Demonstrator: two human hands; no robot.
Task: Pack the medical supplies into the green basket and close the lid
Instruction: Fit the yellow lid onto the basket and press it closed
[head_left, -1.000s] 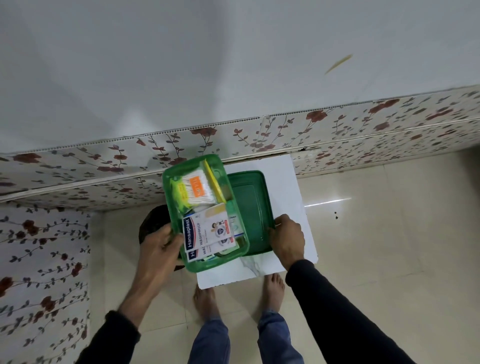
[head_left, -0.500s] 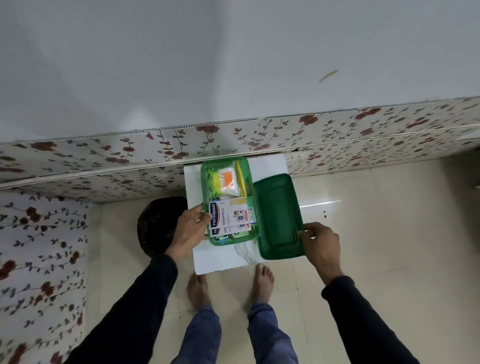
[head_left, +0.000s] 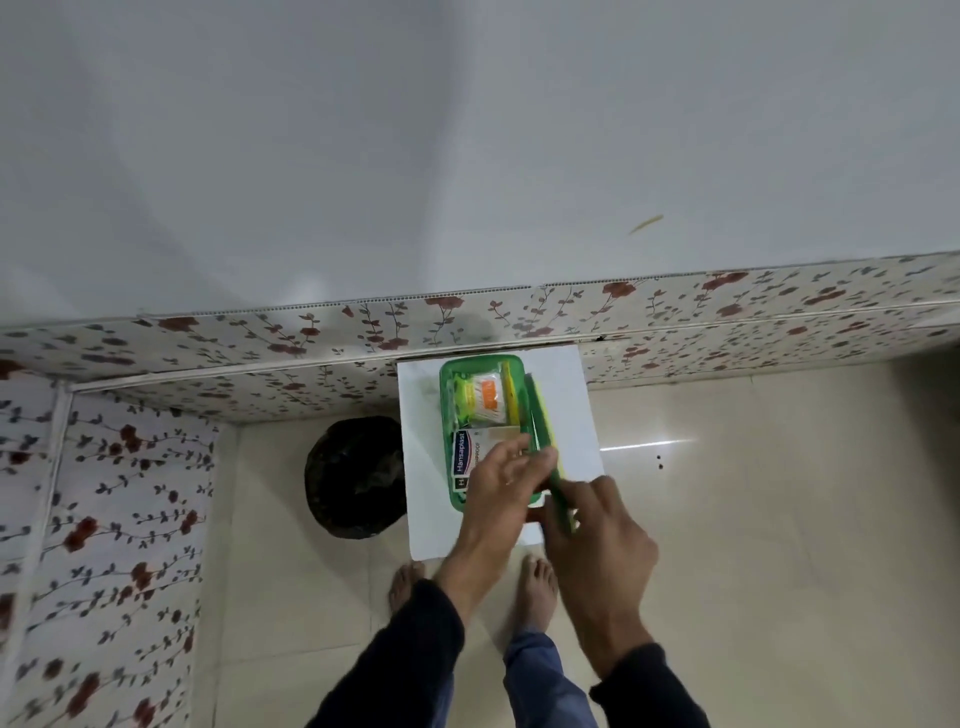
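Note:
The green basket (head_left: 445, 415) stands on a small white table (head_left: 576, 415) against the wall. Inside lie a pack of cotton swabs (head_left: 485, 397) at the far end and a white Hansaplast box (head_left: 467, 452) nearer me. The green lid (head_left: 540, 421) is raised on edge along the basket's right side, seen almost edge-on. My right hand (head_left: 597, 525) grips the lid's near end. My left hand (head_left: 506, 493) reaches over the basket's near end, fingers touching the lid's edge and covering part of the box.
A round black bin (head_left: 356, 475) sits on the tiled floor left of the table. The floral-papered wall (head_left: 311, 338) runs behind and to the left. My bare feet (head_left: 537, 587) stand just below the table's near edge.
The lid lay flat to the right of the basket; now my right hand has lifted it on edge. My left hand left the basket's left rim and came across to the lid.

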